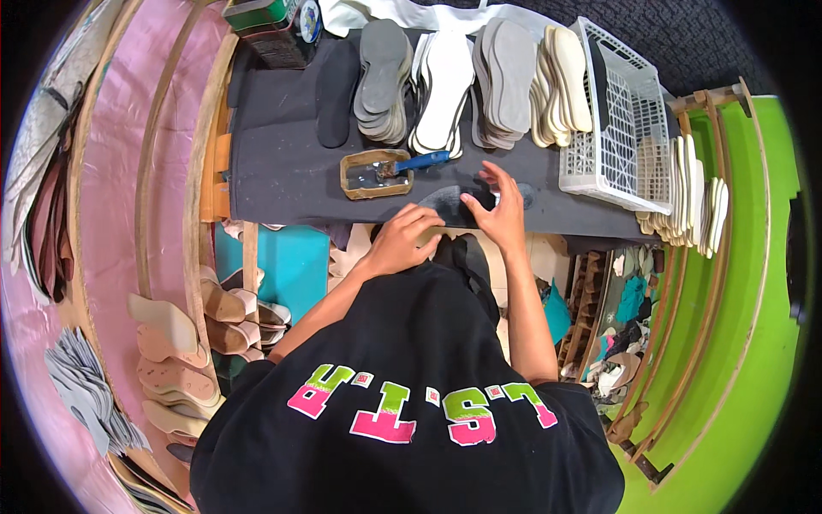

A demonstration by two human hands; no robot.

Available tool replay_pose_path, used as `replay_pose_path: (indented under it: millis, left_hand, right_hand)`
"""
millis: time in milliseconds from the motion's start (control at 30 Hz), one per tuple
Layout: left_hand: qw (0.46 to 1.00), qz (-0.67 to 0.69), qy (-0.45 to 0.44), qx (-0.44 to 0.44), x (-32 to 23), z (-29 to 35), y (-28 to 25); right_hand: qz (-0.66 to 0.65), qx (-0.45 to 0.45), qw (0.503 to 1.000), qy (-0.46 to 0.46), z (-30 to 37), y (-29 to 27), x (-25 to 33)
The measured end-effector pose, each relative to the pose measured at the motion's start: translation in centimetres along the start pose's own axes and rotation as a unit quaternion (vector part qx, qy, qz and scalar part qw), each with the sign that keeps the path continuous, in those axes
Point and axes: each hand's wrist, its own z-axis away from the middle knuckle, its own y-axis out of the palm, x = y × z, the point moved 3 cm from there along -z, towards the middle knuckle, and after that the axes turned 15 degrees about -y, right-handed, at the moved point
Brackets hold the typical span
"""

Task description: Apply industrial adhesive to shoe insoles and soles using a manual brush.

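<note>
A dark, flat insole-shaped piece lies at the near edge of the black-covered table, partly hidden by my hands. My left hand bends its fingers over the piece's left end, with the thumb lower down at the table edge. Over the right part my right hand is open, thumb and fingers spread apart. Just beyond my left hand stands a small tan tray with a dark, shiny content. A blue-handled brush rests in it, its handle sticking out over the right rim.
Stacks of dark grey, white, light grey and cream insoles line the table's far side. A white plastic basket stands at the right, a green tin at the far left. Wooden-framed racks flank both sides.
</note>
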Motion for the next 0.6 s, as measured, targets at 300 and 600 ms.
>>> replay_pose_path:
  millis: [300,600]
  left_hand:
    - [0.991,-0.097,-0.057,-0.072,-0.3,-1.8,4.3]
    - [0.951,-0.182,-0.206,-0.142,-1.3,-1.7,6.2]
  right_hand:
    - [0.093,0.257,0.957,-0.092,-0.4,-4.6,-4.4]
    - [0.023,0.326,0.928,-0.181,-1.5,-7.4,-8.6]
